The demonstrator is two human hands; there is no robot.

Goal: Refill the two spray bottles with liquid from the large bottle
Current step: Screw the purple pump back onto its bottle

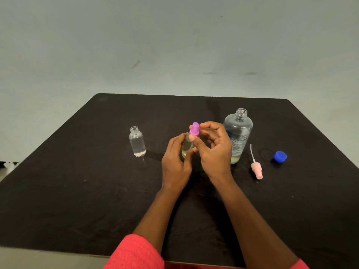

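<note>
My left hand (175, 164) grips a small spray bottle (187, 146) holding yellowish liquid, upright at the table's middle. My right hand (214, 150) pinches the purple spray top (194, 129) that sits on that bottle's neck. A second small clear bottle (137, 142) stands open to the left, with only a little liquid at its bottom. The large clear bottle (238, 133) stands uncapped just right of my right hand, a shallow yellowish layer at its base.
A pink spray top with its tube (256, 166) lies on the black table (77, 191) right of the large bottle. The blue cap (280, 156) lies further right. A pale wall rises behind the table.
</note>
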